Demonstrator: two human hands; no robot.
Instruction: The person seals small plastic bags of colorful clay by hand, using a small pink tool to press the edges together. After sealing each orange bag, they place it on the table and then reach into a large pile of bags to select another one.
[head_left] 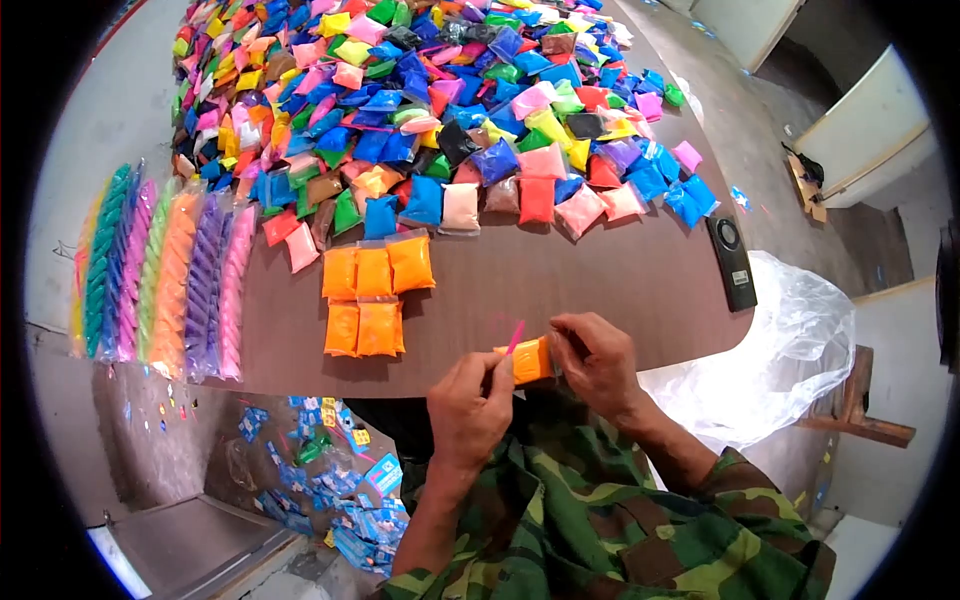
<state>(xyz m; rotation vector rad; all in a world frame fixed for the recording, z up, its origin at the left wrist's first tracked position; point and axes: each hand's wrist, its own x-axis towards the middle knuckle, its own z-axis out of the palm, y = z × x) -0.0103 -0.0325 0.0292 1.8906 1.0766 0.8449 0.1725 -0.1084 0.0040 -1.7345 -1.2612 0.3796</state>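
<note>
Near the table's front edge, my left hand (470,405) is closed, with a thin pink stick (516,338) rising from between its thumb and fingers. Those fingertips also meet the left end of a small clear packet of orange filling (531,362). At the packet's right end, my right hand (598,365) is closed with its fingertips pinching the clear edge. Whether the packet's mouth is sealed I cannot make out. To the left, several similar orange packets (376,325) lie flat in two rows, some overlapping.
A large heap of many-coloured packets (400,120) covers the table's far part. Long twisted packs (172,280) line the left edge. A black device (733,265) lies at the right edge, with clear plastic sheeting (770,350) beyond. Blue wrappers (350,500) litter the floor.
</note>
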